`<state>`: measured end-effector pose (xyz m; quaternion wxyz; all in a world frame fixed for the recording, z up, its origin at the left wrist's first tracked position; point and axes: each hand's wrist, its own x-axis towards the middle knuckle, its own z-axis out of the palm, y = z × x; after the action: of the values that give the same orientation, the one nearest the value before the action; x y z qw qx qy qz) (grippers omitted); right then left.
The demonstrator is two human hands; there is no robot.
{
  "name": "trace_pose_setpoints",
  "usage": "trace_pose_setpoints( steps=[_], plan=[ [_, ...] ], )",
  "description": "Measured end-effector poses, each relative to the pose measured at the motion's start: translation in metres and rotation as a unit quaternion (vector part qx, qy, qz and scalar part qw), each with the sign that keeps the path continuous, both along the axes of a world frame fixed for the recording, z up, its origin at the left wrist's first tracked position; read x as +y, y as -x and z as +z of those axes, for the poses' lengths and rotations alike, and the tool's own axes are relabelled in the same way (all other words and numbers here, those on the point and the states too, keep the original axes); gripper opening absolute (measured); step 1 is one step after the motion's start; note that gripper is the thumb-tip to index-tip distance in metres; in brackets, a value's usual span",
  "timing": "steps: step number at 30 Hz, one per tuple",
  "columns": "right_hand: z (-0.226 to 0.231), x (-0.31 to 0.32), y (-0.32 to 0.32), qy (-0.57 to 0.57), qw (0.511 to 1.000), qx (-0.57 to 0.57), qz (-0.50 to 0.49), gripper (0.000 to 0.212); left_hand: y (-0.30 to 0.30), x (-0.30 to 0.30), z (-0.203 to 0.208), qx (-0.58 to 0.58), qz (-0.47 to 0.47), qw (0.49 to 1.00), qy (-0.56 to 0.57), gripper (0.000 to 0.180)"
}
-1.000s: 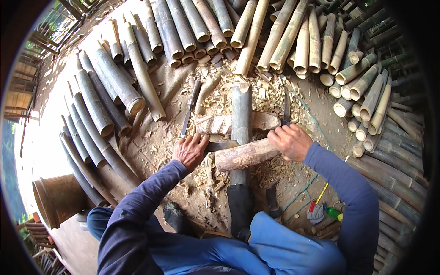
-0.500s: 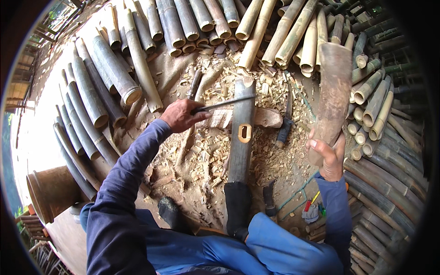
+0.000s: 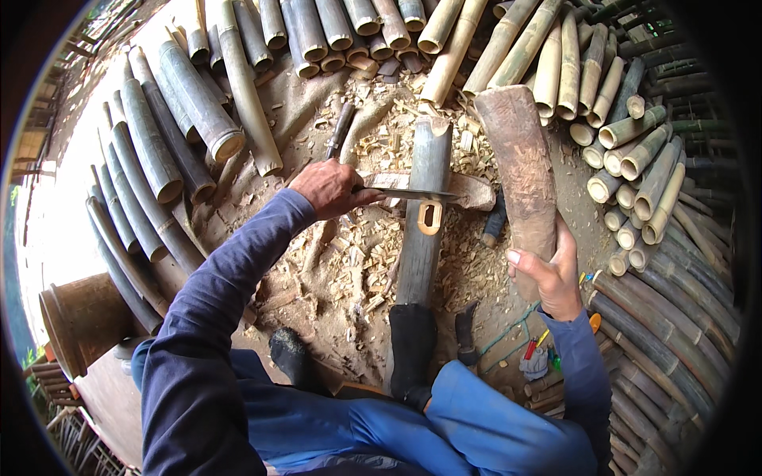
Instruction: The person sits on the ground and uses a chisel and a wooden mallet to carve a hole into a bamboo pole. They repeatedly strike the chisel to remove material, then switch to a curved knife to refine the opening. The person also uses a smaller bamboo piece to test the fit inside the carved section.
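Observation:
My left hand (image 3: pixel 329 189) is closed round the handle of a long knife (image 3: pixel 413 193). Its blade lies crosswise over a grey bamboo tube (image 3: pixel 418 266), just above an oval hole (image 3: pixel 429 216) cut in the wall. This tube rests on a wooden block (image 3: pixel 475 192), and my dark-socked foot (image 3: pixel 412 337) is at its near end. In my right hand (image 3: pixel 553 274) is a thick, rough wooden mallet (image 3: pixel 517 163), gripped by its lower end. The mallet is raised to the right of the tube, its broad end pointing away from me, apart from the knife.
Wood chips (image 3: pixel 349 262) litter the ground. A chisel-like tool (image 3: pixel 341 131) lies beyond my left hand; a dark handle (image 3: pixel 494 222) shows beside the mallet. A curved blade (image 3: pixel 466 333) lies near my foot. Bamboo tubes (image 3: pixel 198 103) ring the work area; more (image 3: pixel 667 317) are stacked right.
The knife has come nearer along the bamboo tube, from close to its far end to just above the hole. My right hand has moved left with the mallet.

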<state>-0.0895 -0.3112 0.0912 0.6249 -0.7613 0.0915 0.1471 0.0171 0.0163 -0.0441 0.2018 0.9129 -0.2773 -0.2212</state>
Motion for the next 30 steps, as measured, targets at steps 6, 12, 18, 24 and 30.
trace_pose_setpoints(
  steps=[6, 12, 18, 24, 30],
  plan=[
    [-0.047, 0.000, -0.002, 0.186, 0.953, -0.228, 0.075, 0.062, 0.010, -0.006, -0.005, -0.031, 0.017, 0.997, -0.065, 0.061],
    [-0.019, 0.005, -0.043, 0.383, 0.896, -0.076, 0.211, 0.061, 0.001, -0.006, -0.004, -0.004, 0.024, 0.998, -0.065, 0.057],
    [-0.051, 0.022, -0.042, 0.285, 0.945, -0.098, 0.130, 0.056, -0.004, -0.009, -0.008, 0.039, 0.026, 0.997, -0.065, 0.059],
    [-0.007, 0.023, -0.076, 0.342, 0.904, -0.049, 0.251, 0.063, -0.006, -0.003, -0.009, 0.044, 0.011, 0.997, -0.069, 0.062],
    [-0.053, 0.037, -0.058, 0.277, 0.940, 0.025, 0.196, 0.067, -0.012, -0.007, -0.013, 0.066, 0.003, 0.996, -0.054, 0.060]
  ],
)
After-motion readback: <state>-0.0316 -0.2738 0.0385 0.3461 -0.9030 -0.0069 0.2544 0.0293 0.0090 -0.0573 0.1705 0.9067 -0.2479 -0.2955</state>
